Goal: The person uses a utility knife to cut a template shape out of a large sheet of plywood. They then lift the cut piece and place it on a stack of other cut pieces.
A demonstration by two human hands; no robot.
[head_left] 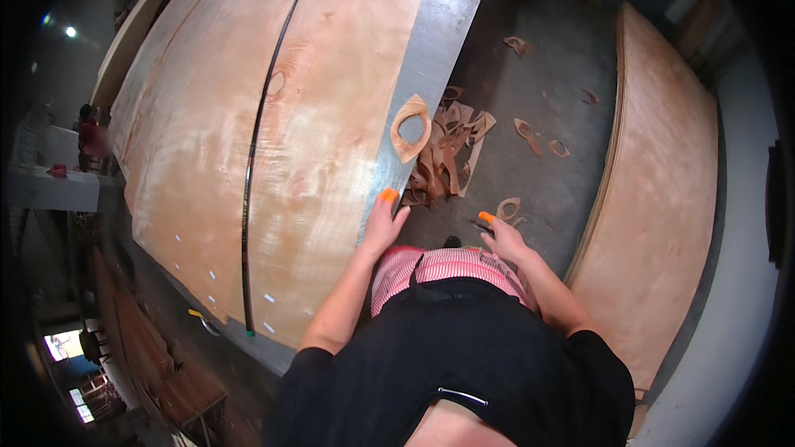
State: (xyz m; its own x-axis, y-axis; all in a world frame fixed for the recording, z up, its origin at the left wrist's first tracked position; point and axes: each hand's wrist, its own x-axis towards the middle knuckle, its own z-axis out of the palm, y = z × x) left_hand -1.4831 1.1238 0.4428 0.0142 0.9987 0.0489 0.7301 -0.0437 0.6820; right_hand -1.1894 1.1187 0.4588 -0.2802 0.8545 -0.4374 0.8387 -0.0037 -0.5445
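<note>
My left hand (pixel 383 224) is at the edge of the bare metal strip (pixel 431 29) along the right side of a large table. An orange cover sits on one fingertip, and its thumb is apart from the fingers. Just beyond it, an eye-shaped veneer ring (pixel 398 146) with an oval hole lies on the strip. My right hand (pixel 505 240), also with an orange fingertip cover, is closed round a slim dark tool (pixel 481 227) over the floor; its kind is hard to make out. A wide veneer sheet (pixel 348 83) covers most of the table.
A long black strip (pixel 258 124) runs lengthwise over the veneer. Veneer scraps (pixel 447 157) are heaped on the floor beside the table, with several loose pieces farther right. A stack of veneer sheets (pixel 662 165) stands at my right. A yellow-handled tool (pixel 204 322) is by the table's near-left edge.
</note>
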